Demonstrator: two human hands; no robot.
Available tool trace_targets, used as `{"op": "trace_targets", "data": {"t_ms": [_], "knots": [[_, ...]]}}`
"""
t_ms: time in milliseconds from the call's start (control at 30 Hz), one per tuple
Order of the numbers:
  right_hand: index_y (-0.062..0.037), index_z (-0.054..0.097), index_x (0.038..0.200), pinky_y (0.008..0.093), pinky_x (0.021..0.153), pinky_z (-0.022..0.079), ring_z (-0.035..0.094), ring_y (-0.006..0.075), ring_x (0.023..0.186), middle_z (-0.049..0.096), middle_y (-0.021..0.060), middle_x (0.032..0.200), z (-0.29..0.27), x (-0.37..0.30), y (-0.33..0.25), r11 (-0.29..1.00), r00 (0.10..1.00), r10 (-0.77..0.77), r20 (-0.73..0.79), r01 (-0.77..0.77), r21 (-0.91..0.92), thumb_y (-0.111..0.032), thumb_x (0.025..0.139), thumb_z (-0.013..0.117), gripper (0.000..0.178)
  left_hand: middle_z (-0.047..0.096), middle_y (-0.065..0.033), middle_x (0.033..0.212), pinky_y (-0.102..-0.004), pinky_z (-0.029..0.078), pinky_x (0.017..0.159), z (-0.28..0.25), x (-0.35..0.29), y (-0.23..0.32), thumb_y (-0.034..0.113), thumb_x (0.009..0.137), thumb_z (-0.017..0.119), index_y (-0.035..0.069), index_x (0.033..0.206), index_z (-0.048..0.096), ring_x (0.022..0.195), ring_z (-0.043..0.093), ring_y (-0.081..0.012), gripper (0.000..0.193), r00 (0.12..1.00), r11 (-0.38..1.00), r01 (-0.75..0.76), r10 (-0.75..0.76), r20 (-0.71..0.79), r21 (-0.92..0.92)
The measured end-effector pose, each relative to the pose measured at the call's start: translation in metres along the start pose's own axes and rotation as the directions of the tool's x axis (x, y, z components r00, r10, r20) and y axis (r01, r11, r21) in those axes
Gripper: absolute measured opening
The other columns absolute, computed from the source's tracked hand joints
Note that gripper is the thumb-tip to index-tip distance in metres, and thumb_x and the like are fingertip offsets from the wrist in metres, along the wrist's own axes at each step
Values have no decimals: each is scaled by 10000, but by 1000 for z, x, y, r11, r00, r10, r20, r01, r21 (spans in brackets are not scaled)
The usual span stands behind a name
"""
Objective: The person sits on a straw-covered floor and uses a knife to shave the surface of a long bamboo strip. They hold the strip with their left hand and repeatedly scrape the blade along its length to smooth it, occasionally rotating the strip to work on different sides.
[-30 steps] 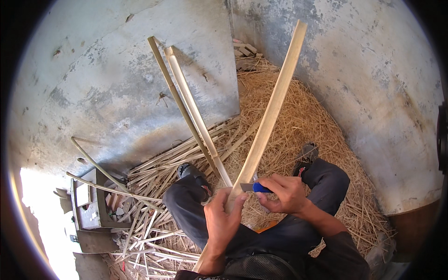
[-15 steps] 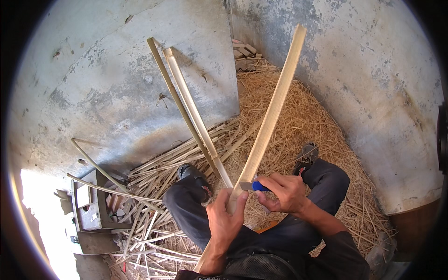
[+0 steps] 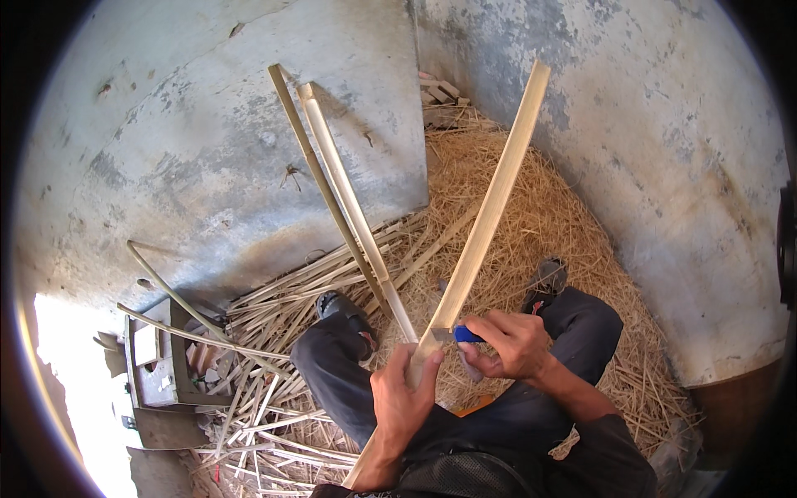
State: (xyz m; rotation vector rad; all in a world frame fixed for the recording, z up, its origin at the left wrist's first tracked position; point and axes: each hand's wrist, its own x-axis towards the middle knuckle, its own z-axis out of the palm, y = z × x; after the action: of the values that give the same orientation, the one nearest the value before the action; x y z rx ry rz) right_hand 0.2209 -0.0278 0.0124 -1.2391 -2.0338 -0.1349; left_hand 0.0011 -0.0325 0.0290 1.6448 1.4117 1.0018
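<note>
A long split bamboo strip (image 3: pixel 486 217) slants up and away from my lap, its pale inner face showing. Near its lower end my left hand (image 3: pixel 404 392) is closed round it, thumb along its right edge. My right hand (image 3: pixel 513 344) grips the blue handle of a knife (image 3: pixel 466 334). Its short grey blade lies across the strip just above my left thumb. How far the edge bites into the bamboo is too small to tell. Below my left hand the strip runs back beside my forearm, partly hidden.
Two more bamboo lengths (image 3: pixel 336 178) lean on the left wall. Loose split strips (image 3: pixel 274 311) lie by my left foot, and shavings (image 3: pixel 573 224) heap ahead and right. At the left stands a worn box (image 3: pixel 158 386) of scraps. Walls meet in the far corner.
The strip's far end has come down a little and slightly right. My right hand and the knife have shifted slightly right and down; my left hand keeps its hold.
</note>
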Motion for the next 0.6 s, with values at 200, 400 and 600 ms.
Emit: {"op": "trace_targets", "data": {"t_ms": [200, 400, 600], "knots": [[-71, 771, 1065, 342, 519, 531, 666, 210, 567, 674, 37, 757, -2, 4, 10, 999, 998, 42, -47, -42, -9, -289, 913, 797, 267, 670, -136, 677, -317, 426, 553, -6, -8, -7, 182, 975, 817, -27, 1037, 730, 566, 579, -121, 234, 999, 999, 39, -40, 34, 13], [-53, 774, 1045, 350, 521, 529, 658, 230, 553, 678, 56, 747, -7, 14, 15, 999, 997, 52, -59, -52, -7, -266, 898, 798, 260, 672, -150, 666, -342, 460, 555, -11, -15, -12, 198, 982, 816, -20, 1026, 723, 560, 623, -179, 241, 999, 999, 37, -37, 29, 16], [-57, 766, 1063, 348, 518, 536, 696, 244, 591, 712, 76, 796, -7, 24, 33, 997, 992, 81, -94, -81, -6, -279, 947, 789, 251, 684, -176, 666, -377, 509, 563, -18, -23, -22, 223, 983, 823, -7, 1040, 732, 558, 698, -285, 253, 995, 996, 80, -82, 51, 35]]}}
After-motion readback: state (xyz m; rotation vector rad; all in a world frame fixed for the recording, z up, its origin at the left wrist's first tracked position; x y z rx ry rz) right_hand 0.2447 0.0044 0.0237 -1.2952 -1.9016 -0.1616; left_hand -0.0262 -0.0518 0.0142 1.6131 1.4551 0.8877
